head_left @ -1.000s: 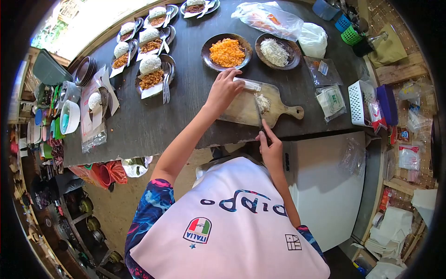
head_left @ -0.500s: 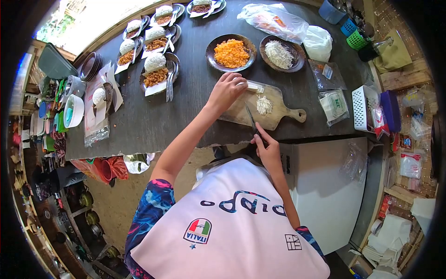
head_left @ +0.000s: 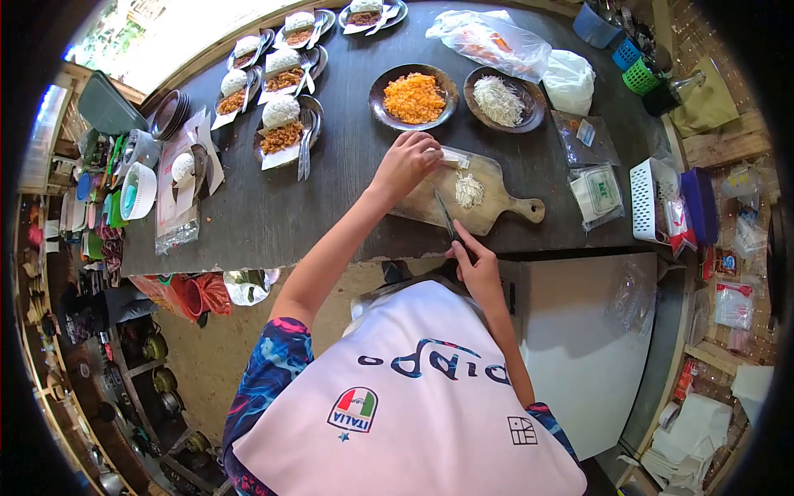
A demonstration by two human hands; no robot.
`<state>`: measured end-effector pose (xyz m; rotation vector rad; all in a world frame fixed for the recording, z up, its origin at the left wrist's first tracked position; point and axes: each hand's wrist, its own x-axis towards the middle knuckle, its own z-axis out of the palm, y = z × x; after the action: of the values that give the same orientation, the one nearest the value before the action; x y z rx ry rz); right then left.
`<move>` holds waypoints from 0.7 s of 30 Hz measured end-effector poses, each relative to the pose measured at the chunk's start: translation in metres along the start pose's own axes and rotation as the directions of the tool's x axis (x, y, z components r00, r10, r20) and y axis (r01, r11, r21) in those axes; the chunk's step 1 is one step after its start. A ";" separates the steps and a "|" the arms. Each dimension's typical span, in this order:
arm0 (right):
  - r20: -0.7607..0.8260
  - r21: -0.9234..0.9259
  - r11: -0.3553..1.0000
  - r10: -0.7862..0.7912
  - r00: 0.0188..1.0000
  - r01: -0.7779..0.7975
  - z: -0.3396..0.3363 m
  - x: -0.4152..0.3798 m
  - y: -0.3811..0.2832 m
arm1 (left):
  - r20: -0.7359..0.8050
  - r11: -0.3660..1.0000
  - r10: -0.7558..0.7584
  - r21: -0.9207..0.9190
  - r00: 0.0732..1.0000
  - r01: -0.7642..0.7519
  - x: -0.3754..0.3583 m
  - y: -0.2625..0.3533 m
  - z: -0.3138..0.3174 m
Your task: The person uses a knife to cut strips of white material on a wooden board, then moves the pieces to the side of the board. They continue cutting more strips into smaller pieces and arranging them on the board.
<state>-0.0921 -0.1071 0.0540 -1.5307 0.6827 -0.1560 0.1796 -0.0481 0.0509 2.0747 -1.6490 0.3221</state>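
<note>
My left hand (head_left: 412, 162) is closed at the upper left part of the wooden cutting board (head_left: 495, 211), its fingers on a pale white piece (head_left: 453, 158). A small heap of thin white strips (head_left: 470, 191) lies on the board to the right of it. My right hand (head_left: 477, 269) holds a knife (head_left: 445, 211) by its dark handle near the board's lower edge, with the blade pointing up and left. Beyond the board are a brown plate of diced orange pieces (head_left: 414, 98) and another plate of white shreds (head_left: 498, 101).
Several plates of rice and brown food (head_left: 282, 138) with cutlery stand at the left. Plastic bags (head_left: 569, 82) lie at the back. To the right are packets (head_left: 597, 195) and a white basket (head_left: 643, 201). Below the table's right side is a white appliance (head_left: 583, 355).
The view has shifted slightly. The knife blade has tilted a little more to the left, while both hands stay nearly in place.
</note>
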 end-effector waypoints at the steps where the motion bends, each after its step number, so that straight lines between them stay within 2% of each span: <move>1: 0.005 -0.004 1.000 0.003 1.000 -0.003 -0.002 0.000 -0.002 | 0.001 1.000 -0.005 -0.006 1.000 0.005 0.001 0.000 0.000; 4: 0.023 -0.100 0.992 -0.079 0.997 0.081 -0.008 -0.002 -0.010 | -0.028 1.000 0.012 0.000 1.000 -0.012 0.003 0.001 0.000; 8: 0.045 -0.117 0.992 -0.050 0.998 0.055 -0.015 0.001 -0.011 | -0.022 1.000 0.005 0.001 1.000 -0.005 0.005 0.000 0.002; 11: 0.062 -0.130 0.988 -0.079 0.995 0.087 -0.020 0.004 -0.006 | -0.169 0.999 -0.027 -0.046 0.985 0.020 0.007 0.005 0.005; 14: 0.104 -0.151 0.974 -0.154 0.983 0.168 -0.029 0.004 -0.001 | -0.191 0.934 -0.290 -0.269 0.938 0.234 0.004 0.019 -0.004; 16: 0.164 -0.129 0.975 -0.158 0.974 0.180 -0.035 0.001 -0.007 | -0.200 0.906 -0.371 -0.294 0.907 0.305 -0.004 0.027 -0.014; 17: 0.173 -0.130 0.983 -0.105 0.979 0.128 -0.039 -0.001 -0.013 | -0.201 0.888 -0.413 -0.307 0.888 0.343 -0.012 0.031 -0.019; 19: 0.195 -0.133 0.991 0.007 0.981 0.019 -0.045 -0.005 -0.025 | -0.246 0.923 -0.378 -0.176 0.893 0.342 -0.029 0.039 -0.025; 21: 0.154 -0.264 0.922 -0.248 0.957 0.281 -0.050 0.001 -0.015 | -0.259 0.948 -0.300 0.025 0.918 0.317 -0.045 0.053 -0.032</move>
<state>-0.1118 -0.1514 0.0728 -1.8924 0.4122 -0.1756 0.1203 -0.0026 0.0691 2.1972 -1.1556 0.5147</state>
